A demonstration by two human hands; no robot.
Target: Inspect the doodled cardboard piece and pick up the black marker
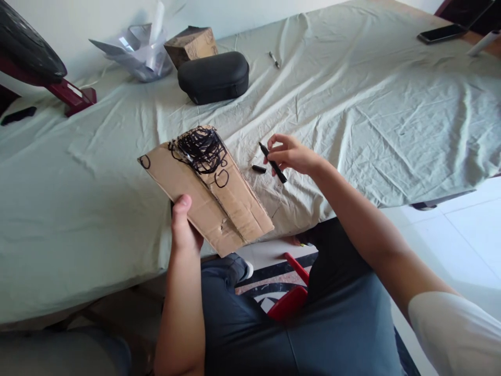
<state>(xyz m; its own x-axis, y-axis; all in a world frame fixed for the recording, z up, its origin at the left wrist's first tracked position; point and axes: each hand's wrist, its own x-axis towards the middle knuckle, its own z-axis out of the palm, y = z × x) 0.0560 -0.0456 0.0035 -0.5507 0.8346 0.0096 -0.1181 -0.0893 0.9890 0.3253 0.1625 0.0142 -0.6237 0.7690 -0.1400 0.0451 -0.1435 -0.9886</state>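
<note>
My left hand [183, 227] grips the near edge of a flat piece of cardboard [219, 201], thumb on top, holding it above the table's front edge. Black scribbles and small circles cover the cardboard's far end. My right hand [293, 155] is closed in a pinch on a black marker [274, 164], just right of the cardboard, with its tip pointing away. The marker's black cap [259, 168] lies on the sheet beside that hand.
A pale green sheet [352, 104] covers the table. At the back sit a black hard case [214, 77], a small cardboard box [191, 44] and crumpled plastic [136, 49]. A phone [440, 33] lies far right, a dark red stand [74, 96] far left. A red stool [289, 300] shows between my legs.
</note>
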